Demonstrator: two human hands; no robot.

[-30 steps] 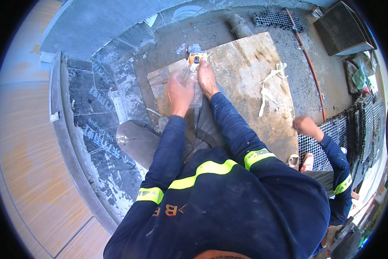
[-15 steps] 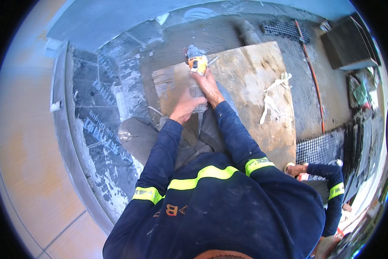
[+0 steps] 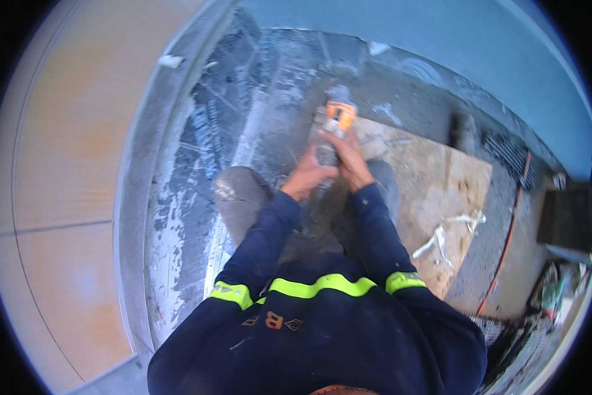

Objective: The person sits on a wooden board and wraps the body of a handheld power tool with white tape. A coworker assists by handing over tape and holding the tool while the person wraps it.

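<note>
Both my hands are closed around an angle grinder point(image 3: 340, 117), its orange-yellow and grey head pointing away from me. My left hand point(image 3: 310, 171) grips the rear of the dark body, and my right hand point(image 3: 350, 155) wraps it just ahead, near the coloured part. The grinder is over the far left corner of a stained wooden board point(image 3: 401, 171), between my bent knees. Its disc is blurred, so I cannot tell whether it touches anything.
Pale torn strips point(image 3: 444, 238) lie on the board. Right of it are a long red rod point(image 3: 508, 237), a black mesh piece point(image 3: 507, 157) and a dark box point(image 3: 566, 217). A grey raised edge point(image 3: 134, 197) borders tan panels point(image 3: 62, 178) at left. A blue-grey wall point(image 3: 454, 46) stands ahead.
The view has turned left, so the board and rod now sit farther right. Both hands keep hold of the grinder. A co-worker's arm at lower right is out of sight now.
</note>
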